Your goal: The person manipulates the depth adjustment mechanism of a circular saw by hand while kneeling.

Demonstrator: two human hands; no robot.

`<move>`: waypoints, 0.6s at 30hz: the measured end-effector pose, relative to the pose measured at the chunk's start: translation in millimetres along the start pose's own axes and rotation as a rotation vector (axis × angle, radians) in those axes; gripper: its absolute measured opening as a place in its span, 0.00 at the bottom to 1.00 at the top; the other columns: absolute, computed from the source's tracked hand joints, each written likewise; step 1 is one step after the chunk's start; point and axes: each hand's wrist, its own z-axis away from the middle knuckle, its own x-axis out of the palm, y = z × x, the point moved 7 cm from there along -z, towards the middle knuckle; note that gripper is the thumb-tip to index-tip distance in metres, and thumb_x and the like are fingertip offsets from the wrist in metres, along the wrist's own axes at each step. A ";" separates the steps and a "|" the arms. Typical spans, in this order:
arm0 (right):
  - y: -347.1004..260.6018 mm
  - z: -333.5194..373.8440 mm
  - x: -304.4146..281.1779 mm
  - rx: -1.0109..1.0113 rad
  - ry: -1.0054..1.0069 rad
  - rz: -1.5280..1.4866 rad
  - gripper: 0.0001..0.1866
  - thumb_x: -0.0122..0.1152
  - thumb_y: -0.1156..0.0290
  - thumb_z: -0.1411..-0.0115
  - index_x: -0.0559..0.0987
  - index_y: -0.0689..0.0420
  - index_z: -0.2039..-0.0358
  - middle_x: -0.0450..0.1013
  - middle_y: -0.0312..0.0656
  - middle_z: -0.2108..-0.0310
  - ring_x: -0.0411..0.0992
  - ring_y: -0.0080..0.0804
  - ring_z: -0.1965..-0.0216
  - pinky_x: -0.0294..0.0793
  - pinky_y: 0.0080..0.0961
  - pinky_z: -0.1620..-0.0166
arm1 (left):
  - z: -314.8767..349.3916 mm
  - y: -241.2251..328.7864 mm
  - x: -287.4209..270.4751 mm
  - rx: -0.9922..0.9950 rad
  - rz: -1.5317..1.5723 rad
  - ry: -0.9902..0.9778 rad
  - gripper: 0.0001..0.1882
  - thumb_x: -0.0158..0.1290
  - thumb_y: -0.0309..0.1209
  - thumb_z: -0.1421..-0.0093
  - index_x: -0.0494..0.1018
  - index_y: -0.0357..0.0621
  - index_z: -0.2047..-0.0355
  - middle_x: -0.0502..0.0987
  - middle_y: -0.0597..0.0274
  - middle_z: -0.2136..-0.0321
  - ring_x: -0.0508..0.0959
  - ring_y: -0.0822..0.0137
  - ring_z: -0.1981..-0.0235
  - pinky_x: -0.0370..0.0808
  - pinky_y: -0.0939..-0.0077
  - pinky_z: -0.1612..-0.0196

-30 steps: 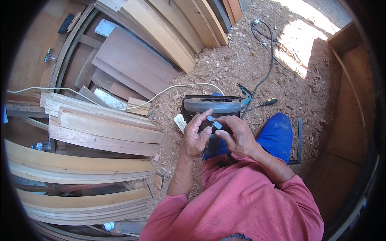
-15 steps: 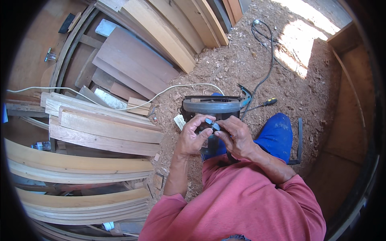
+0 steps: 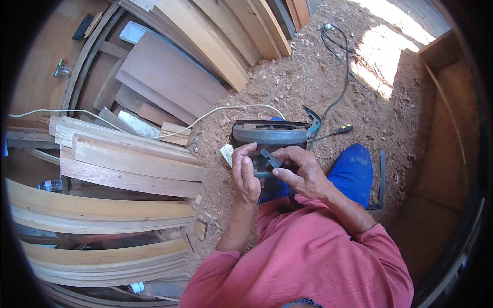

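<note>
Left hand (image 3: 246, 174) released grey part (image 3: 271, 159); right hand (image 3: 307, 173) holds.

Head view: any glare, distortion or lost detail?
Head view: ground's sunlit patch, upper right, looks washed out; boards at left bow with the fisheye; black surrounds the round image; the right hand's small dark part lacks fine detail.

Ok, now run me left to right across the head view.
Clear plastic bottle → small loose wood block → left hand, empty → small dark part → right hand, holding that part → yellow-and-black screwdriver handle → black angled strip → brown wooden panel.
</note>
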 end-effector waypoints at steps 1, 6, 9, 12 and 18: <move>1.9 0.2 1.0 0.051 -0.014 -0.053 0.19 0.73 0.68 0.38 0.81 0.63 0.50 0.79 0.49 0.64 0.78 0.41 0.60 0.78 0.37 0.55 | 5.2 -7.8 1.4 -0.056 0.046 0.020 0.17 0.43 0.29 0.30 0.72 0.33 0.46 0.72 0.48 0.46 0.73 0.58 0.44 0.68 0.60 0.35; 0.3 7.8 3.2 0.059 -0.097 -0.055 0.19 0.76 0.68 0.39 0.78 0.64 0.54 0.76 0.38 0.67 0.73 0.24 0.67 0.74 0.28 0.63 | 22.5 4.6 4.1 0.040 0.100 0.022 0.18 0.45 0.23 0.39 0.65 0.37 0.48 0.69 0.45 0.43 0.69 0.57 0.40 0.62 0.56 0.30; -11.7 13.7 4.0 0.142 -0.214 -0.039 0.19 0.75 0.69 0.41 0.77 0.63 0.55 0.76 0.44 0.70 0.75 0.37 0.70 0.75 0.34 0.64 | 38.9 10.5 2.1 0.145 0.138 0.025 0.20 0.48 0.22 0.41 0.61 0.39 0.47 0.67 0.42 0.42 0.68 0.56 0.39 0.60 0.54 0.29; -23.2 22.0 8.3 0.133 -0.288 0.004 0.18 0.74 0.70 0.43 0.77 0.62 0.56 0.76 0.50 0.75 0.77 0.53 0.73 0.76 0.41 0.66 | 55.5 12.0 -1.4 0.202 0.183 0.058 0.22 0.49 0.25 0.41 0.59 0.42 0.46 0.66 0.38 0.39 0.67 0.53 0.36 0.56 0.50 0.27; -30.0 34.8 14.1 -0.010 -0.246 0.096 0.20 0.79 0.67 0.44 0.78 0.60 0.57 0.78 0.49 0.71 0.80 0.52 0.70 0.76 0.41 0.66 | 71.7 20.9 -2.9 0.250 0.228 0.084 0.25 0.50 0.25 0.38 0.54 0.44 0.43 0.62 0.34 0.36 0.66 0.48 0.36 0.58 0.46 0.28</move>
